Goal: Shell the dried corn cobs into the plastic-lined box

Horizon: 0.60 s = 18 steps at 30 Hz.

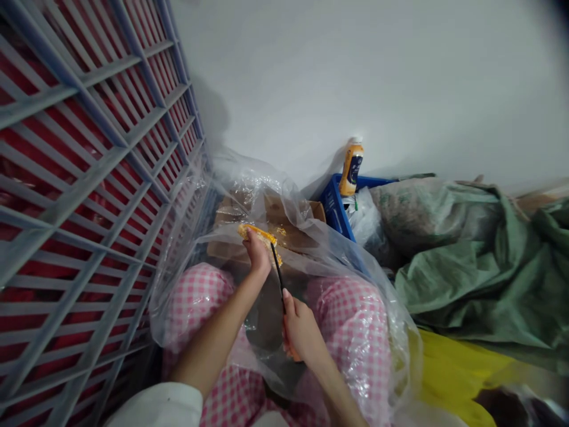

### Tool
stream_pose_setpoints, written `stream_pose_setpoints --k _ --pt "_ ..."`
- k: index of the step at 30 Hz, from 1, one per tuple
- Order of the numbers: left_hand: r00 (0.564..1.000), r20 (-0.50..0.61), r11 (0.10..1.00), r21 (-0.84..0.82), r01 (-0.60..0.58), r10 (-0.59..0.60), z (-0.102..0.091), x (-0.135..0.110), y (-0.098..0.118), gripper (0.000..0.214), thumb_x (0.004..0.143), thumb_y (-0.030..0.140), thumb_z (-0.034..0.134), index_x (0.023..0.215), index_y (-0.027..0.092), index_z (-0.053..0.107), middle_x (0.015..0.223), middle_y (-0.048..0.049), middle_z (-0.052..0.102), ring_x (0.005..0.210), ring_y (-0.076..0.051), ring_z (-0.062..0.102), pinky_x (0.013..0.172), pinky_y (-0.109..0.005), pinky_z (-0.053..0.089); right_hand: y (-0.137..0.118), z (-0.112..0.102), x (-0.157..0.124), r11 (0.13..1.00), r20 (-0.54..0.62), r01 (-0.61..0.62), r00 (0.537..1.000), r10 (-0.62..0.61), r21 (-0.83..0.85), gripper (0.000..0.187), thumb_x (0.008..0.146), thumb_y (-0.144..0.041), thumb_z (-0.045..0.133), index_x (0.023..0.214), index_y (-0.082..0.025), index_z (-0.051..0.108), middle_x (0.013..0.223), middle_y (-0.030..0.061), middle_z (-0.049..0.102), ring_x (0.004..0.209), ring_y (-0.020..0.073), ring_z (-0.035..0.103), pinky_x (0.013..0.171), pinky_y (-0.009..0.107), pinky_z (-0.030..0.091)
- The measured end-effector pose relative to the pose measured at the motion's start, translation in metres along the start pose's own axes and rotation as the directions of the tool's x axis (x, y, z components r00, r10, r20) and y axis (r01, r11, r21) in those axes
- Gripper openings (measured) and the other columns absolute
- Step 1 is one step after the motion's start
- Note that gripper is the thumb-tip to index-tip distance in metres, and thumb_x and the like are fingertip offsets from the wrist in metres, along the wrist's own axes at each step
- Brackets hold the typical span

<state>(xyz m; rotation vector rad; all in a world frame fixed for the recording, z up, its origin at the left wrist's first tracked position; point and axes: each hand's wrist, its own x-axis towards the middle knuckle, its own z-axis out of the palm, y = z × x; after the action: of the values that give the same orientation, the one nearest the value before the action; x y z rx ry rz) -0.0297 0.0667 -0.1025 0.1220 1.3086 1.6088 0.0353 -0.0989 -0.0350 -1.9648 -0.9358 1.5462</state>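
My left hand (pixel 258 252) is wrapped round a corn cob (pixel 255 230), which has yellow-orange kernels and a paler stretch. In my right hand (pixel 299 323) is a slim, screwdriver-like tool (pixel 277 267) with a black shaft and an orange handle end. The shaft's tip meets the cob at its right end, close by my left fingers. Below both hands a clear plastic sheet (pixel 351 249) lies over my lap and into an open cardboard box (pixel 226 250). Loose kernels (pixel 281 231) show in the box.
A tall grey-blue plastic crate (pixel 133 142) with red contents rises on the left. At the right are a blue crate (pixel 331 204), an orange bottle (pixel 352 166), green sacks (pixel 480 267) and yellow sheeting (pixel 453 367). A white wall (pixel 377 77) stands behind.
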Motion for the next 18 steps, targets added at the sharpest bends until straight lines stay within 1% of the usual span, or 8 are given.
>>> stream_pose_setpoints --k 3,5,9,11,12,14,16,18 --pt "0.999 -0.053 0.999 0.032 -0.001 0.003 0.0 0.001 0.0 0.032 0.089 0.049 0.043 0.084 0.018 0.051 0.079 -0.0014 0.06 0.071 -0.012 0.059 0.07 -0.026 0.047 -0.009 -0.003 -0.004 0.962 0.159 -0.174 0.977 0.142 0.209 0.048 0.089 -0.064 0.032 0.071 -0.021 0.044 0.042 -0.0071 0.041 0.026 0.0097 0.038 0.029 0.021 0.032" --pt "0.999 -0.03 1.0 0.024 0.015 -0.014 0.001 -0.001 0.002 0.033 0.09 0.049 0.043 0.083 0.018 0.052 0.077 -0.0008 0.06 0.069 -0.012 0.059 0.068 -0.025 0.048 -0.014 -0.009 -0.006 0.904 0.276 -0.263 0.946 0.173 0.337 0.047 0.09 -0.064 0.032 0.073 -0.021 0.045 0.041 -0.0079 0.041 0.025 0.0082 0.036 0.028 0.019 0.031" --pt "0.989 0.046 0.986 -0.078 0.146 -0.143 0.006 -0.009 0.014 0.035 0.094 0.045 0.034 0.083 0.018 0.053 0.071 0.0 0.06 0.061 -0.011 0.059 0.067 -0.026 0.05 -0.017 -0.025 -0.004 0.701 0.596 -0.486 0.795 0.107 0.522 0.052 0.093 -0.062 0.022 0.07 -0.021 0.042 0.039 -0.0087 0.037 0.025 0.0055 0.026 0.027 0.015 0.023" --pt "0.978 0.055 0.971 -0.122 0.206 -0.201 0.008 -0.014 0.022 0.033 0.095 0.043 0.034 0.083 0.019 0.054 0.07 0.0004 0.06 0.06 -0.011 0.059 0.067 -0.027 0.052 -0.015 -0.03 -0.002 0.633 0.69 -0.55 0.723 0.034 0.545 0.053 0.093 -0.062 0.02 0.067 -0.021 0.041 0.039 -0.0093 0.034 0.025 0.004 0.021 0.027 0.014 0.017" --pt "0.974 0.052 0.966 -0.131 0.224 -0.219 0.009 -0.016 0.025 0.032 0.095 0.042 0.035 0.084 0.019 0.054 0.07 0.0006 0.061 0.061 -0.011 0.06 0.068 -0.027 0.052 -0.014 -0.03 -0.001 0.628 0.702 -0.553 0.712 0.016 0.547 0.053 0.093 -0.063 0.021 0.067 -0.021 0.04 0.039 -0.0095 0.034 0.025 0.0038 0.019 0.027 0.014 0.017" --pt "0.969 0.041 0.961 -0.121 0.247 -0.244 0.01 -0.019 0.03 0.03 0.095 0.042 0.036 0.085 0.02 0.055 0.073 0.0007 0.062 0.064 -0.012 0.061 0.069 -0.027 0.052 -0.01 -0.027 -0.002 0.687 0.64 -0.49 0.767 0.047 0.537 0.053 0.091 -0.065 0.024 0.068 -0.021 0.042 0.04 -0.0095 0.035 0.025 0.0045 0.022 0.026 0.015 0.02" --pt "0.966 0.032 0.961 -0.098 0.258 -0.256 0.01 -0.02 0.032 0.03 0.094 0.043 0.037 0.086 0.021 0.056 0.076 0.0005 0.063 0.065 -0.012 0.062 0.07 -0.027 0.052 -0.004 -0.02 -0.003 0.83 0.42 -0.3 0.903 0.088 0.47 0.051 0.088 -0.068 0.031 0.07 -0.021 0.044 0.04 -0.0086 0.039 0.025 0.0066 0.031 0.026 0.017 0.026" --pt "0.968 0.023 0.964 -0.089 0.249 -0.248 0.01 -0.019 0.033 0.03 0.094 0.043 0.037 0.087 0.021 0.056 0.078 0.0005 0.064 0.066 -0.012 0.062 0.069 -0.027 0.052 0.003 -0.013 -0.003 0.948 0.161 -0.079 0.986 0.03 0.309 0.051 0.084 -0.07 0.039 0.068 -0.021 0.044 0.041 -0.0075 0.042 0.025 0.0087 0.038 0.026 0.019 0.029"
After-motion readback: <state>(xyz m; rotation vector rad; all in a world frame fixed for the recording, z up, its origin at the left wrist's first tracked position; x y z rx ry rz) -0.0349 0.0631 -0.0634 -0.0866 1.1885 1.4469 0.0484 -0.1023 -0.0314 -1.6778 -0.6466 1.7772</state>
